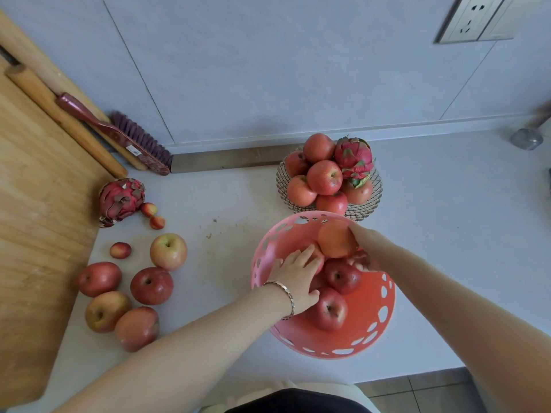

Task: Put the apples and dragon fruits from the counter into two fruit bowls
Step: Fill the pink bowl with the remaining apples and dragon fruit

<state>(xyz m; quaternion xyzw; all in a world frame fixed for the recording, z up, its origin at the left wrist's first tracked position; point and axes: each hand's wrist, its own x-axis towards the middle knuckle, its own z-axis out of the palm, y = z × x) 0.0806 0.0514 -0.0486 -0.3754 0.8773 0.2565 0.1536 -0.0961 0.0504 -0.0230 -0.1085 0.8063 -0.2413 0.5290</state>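
A pink perforated bowl (372, 329) stands at the counter's front and holds several red apples (329, 311). My left hand (295, 274) reaches into it, fingers spread over an apple that is mostly hidden beneath them. My right hand (365, 242) grips an orange-red apple (335, 239) at the bowl's far rim. Behind it, a wire bowl (365, 208) is piled with apples and a dragon fruit (353, 159). On the counter at left lie several apples (151, 286) and one dragon fruit (120, 201).
A wooden cutting board (35, 222) covers the left side, with a rolling pin (62, 120) and a red brush (119, 137) behind it. Three small red fruits (149, 209) lie near the loose dragon fruit. A wall socket (477, 19) sits top right.
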